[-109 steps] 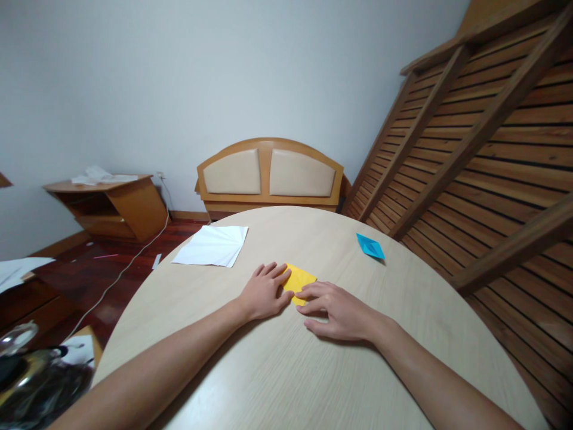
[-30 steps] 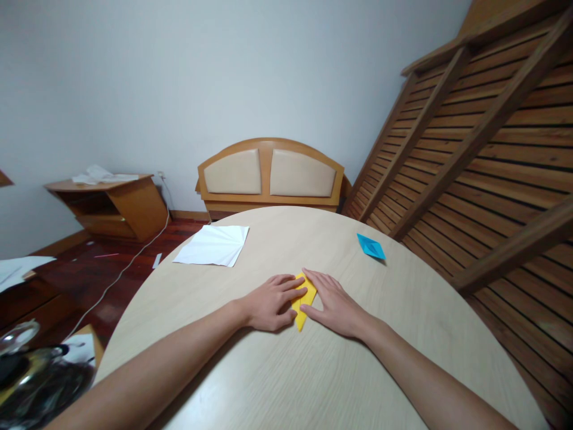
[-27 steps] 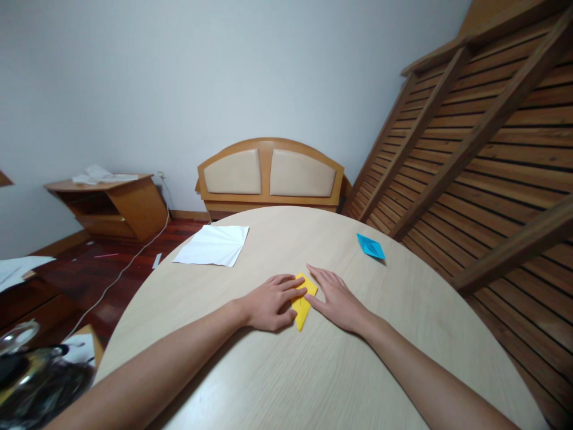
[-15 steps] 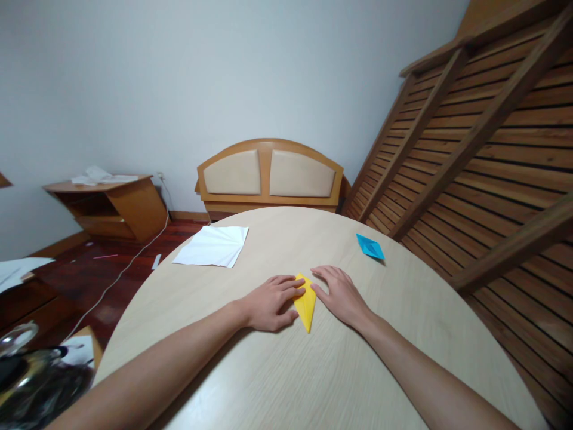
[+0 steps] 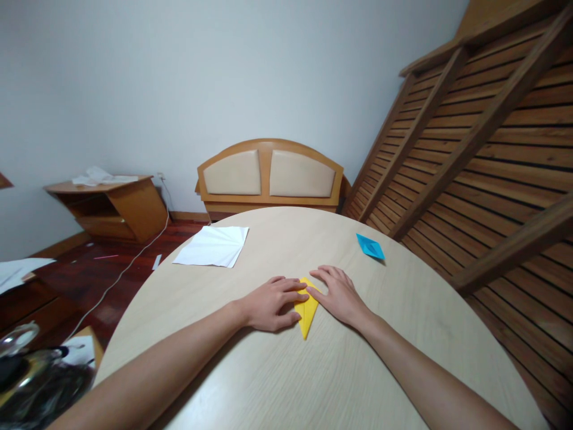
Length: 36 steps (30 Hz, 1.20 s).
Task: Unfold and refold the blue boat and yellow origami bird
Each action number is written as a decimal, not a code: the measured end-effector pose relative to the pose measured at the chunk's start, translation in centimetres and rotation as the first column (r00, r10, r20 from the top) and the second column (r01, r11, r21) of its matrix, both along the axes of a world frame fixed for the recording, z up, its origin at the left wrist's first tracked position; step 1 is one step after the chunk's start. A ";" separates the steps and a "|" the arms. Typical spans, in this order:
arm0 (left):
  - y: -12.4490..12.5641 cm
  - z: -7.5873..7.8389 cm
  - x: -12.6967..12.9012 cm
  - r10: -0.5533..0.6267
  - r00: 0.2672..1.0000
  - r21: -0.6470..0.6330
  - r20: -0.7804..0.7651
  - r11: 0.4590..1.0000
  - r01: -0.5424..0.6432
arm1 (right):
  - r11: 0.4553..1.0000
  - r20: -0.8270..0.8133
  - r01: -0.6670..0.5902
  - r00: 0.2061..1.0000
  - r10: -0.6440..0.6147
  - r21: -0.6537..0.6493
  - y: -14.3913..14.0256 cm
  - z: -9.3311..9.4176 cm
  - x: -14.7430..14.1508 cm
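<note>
A folded yellow paper (image 5: 307, 313) lies flat on the round light-wood table (image 5: 277, 382), tapering to a point toward me. My left hand (image 5: 270, 303) lies palm down on its left side, fingers stretched across the paper's top. My right hand (image 5: 340, 293) rests flat along its right edge, fingertips touching the upper corner. Both hands press the paper against the table; most of its upper part is hidden under the fingers.
A creased white sheet (image 5: 212, 245) lies at the table's far left. A small folded blue paper (image 5: 370, 246) sits at the far right. Behind the table stand a padded wooden headboard (image 5: 270, 174), a slatted wooden frame (image 5: 483, 137) and a low wooden shelf (image 5: 111, 203).
The yellow paper went from a wide folded patch to a narrow pointed shape. My right hand slid from on top of it to its right edge; my left hand stayed pressing it.
</note>
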<state>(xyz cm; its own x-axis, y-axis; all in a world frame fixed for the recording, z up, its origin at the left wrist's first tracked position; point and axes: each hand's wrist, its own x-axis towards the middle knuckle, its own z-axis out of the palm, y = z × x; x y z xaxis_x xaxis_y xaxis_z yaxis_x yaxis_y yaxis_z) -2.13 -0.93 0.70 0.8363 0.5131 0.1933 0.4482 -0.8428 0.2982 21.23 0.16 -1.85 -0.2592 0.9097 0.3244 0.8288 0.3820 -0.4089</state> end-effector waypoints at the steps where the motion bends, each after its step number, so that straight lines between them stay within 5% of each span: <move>1: 0.0 0.0 0.0 0.002 1.000 -0.001 0.000 1.000 -0.002 | 1.000 0.007 0.006 1.000 -0.006 -0.011 0.1 -0.1 0.2; 7: 0.0 0.1 0.2 0.023 1.000 -0.027 0.009 0.999 -0.023 | 0.998 0.054 0.027 0.998 -0.024 -0.055 0.4 -0.3 1.9; 15: 0.1 -0.4 0.4 0.121 0.992 -0.034 0.027 0.992 -0.120 | 0.981 -0.126 -0.181 0.974 0.188 0.069 0.0 1.3 0.9; 36: -0.3 0.2 1.4 0.335 0.928 -0.068 0.161 0.942 -0.328 | 0.924 -0.191 -0.371 0.917 0.349 -0.093 -1.1 2.7 0.6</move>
